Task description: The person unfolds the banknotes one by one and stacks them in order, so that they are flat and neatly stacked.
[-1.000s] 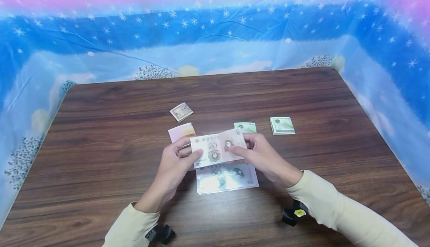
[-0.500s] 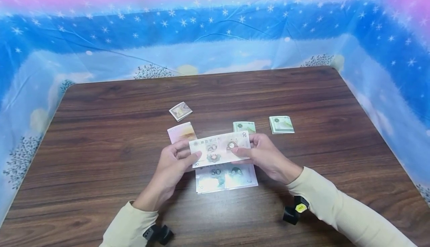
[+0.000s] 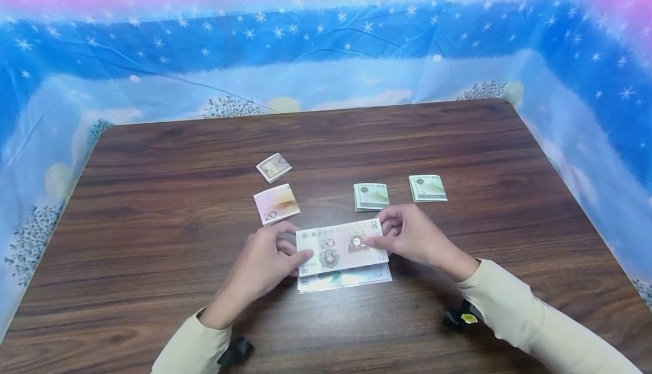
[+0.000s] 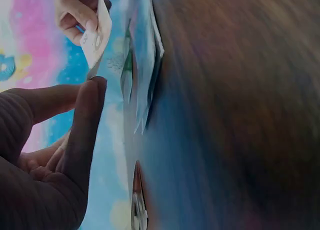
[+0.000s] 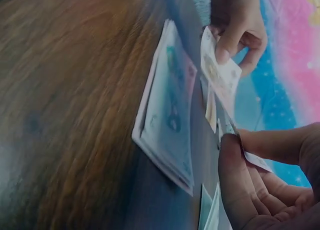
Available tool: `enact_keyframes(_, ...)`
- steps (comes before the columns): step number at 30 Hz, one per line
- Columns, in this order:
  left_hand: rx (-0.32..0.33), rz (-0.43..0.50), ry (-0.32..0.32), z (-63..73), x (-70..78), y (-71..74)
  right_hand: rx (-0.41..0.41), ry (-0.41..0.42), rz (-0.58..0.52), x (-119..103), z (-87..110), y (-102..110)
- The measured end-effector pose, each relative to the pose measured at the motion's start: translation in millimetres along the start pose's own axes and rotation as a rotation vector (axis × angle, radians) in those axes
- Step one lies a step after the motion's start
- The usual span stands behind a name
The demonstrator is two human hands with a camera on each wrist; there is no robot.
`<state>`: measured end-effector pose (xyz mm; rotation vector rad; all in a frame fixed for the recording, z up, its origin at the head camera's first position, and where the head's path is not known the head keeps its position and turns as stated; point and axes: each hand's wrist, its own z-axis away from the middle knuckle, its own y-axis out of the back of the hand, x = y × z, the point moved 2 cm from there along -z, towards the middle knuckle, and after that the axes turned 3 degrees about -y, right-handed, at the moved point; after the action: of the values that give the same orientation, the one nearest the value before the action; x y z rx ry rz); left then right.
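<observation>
A pale pink banknote (image 3: 341, 246) marked 20 is stretched flat between both hands. My left hand (image 3: 267, 258) pinches its left end between thumb and fingers, and my right hand (image 3: 412, 241) pinches the right end the same way. Beneath it a stack of unfolded banknotes (image 3: 346, 279) lies on the table, its far part covered by the held note. In the right wrist view the stack (image 5: 167, 110) shows several layers, and the held banknote (image 5: 220, 72) hangs apart from it. The left wrist view also shows the banknote (image 4: 97, 40) above the stack (image 4: 145, 65).
Folded banknotes lie beyond the hands on the dark wooden table (image 3: 153, 261): a brown one (image 3: 274, 168), a pink 20 (image 3: 277, 204), and two green ones, the nearer left (image 3: 371, 196) and the other (image 3: 428, 188) to its right. A patterned cloth (image 3: 326, 46) surrounds the table's far sides.
The fold across the held banknote has flattened. Both hands have lowered it toward me over the stack, covering more of it and uncovering the folded pink and green notes behind.
</observation>
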<state>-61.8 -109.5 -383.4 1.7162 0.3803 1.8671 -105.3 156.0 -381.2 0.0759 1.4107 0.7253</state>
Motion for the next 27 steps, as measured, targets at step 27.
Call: enact_keyframes(27,-0.019,-0.345,-0.143,3.2,-0.6,-14.7,0.044,0.143,0.567,12.2,8.9,-14.7)
